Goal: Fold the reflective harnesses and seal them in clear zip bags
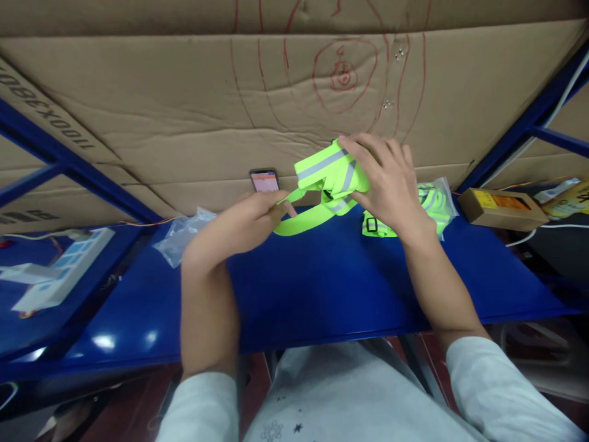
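Observation:
A neon yellow-green reflective strap (329,169) with grey stripes is held above the blue table, partly bundled, with one loop hanging down. My right hand (386,178) is closed around the bundled part from the right. At the left end, my left hand (255,221) pinches a narrow section of the same strap between thumb and fingers. Beneath and behind my right wrist lies another piece of neon strap (380,228) with a black buckle. Beside it, more neon strap sits in a clear plastic bag (444,205), partly hidden by my forearm.
A phone (264,179) with a lit screen rests against the cardboard backboard (184,104). A crumpled clear bag (181,236) lies left on the blue table (313,294). A white power strip (64,270) is far left; a small cardboard box (501,210) stands right. Blue metal posts flank both sides.

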A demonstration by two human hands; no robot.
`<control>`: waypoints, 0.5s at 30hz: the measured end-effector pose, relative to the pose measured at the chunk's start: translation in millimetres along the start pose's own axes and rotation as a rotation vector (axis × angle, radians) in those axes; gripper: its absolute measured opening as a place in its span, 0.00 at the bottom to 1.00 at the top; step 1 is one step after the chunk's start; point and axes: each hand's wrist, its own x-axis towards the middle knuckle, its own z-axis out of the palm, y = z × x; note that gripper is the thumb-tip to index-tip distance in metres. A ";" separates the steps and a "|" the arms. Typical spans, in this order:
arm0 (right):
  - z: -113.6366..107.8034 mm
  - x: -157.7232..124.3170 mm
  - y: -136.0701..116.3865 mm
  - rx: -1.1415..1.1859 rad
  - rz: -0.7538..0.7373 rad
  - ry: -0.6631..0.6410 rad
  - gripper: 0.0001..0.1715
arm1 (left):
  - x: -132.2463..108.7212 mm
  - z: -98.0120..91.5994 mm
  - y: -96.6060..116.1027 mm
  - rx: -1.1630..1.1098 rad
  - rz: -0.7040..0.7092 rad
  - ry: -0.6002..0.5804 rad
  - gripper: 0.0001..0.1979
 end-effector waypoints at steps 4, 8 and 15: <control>-0.2 0.7 -7.5 -0.078 0.101 0.026 0.43 | -7.8 6.5 13.4 0.316 -0.025 -0.060 0.17; -3.2 1.9 -14.8 -0.151 0.218 0.024 0.47 | -16.3 12.7 35.4 0.462 0.018 -0.039 0.16; -6.8 0.9 -7.5 0.264 0.222 0.125 0.39 | 0.3 44.0 38.3 0.400 0.010 -0.090 0.15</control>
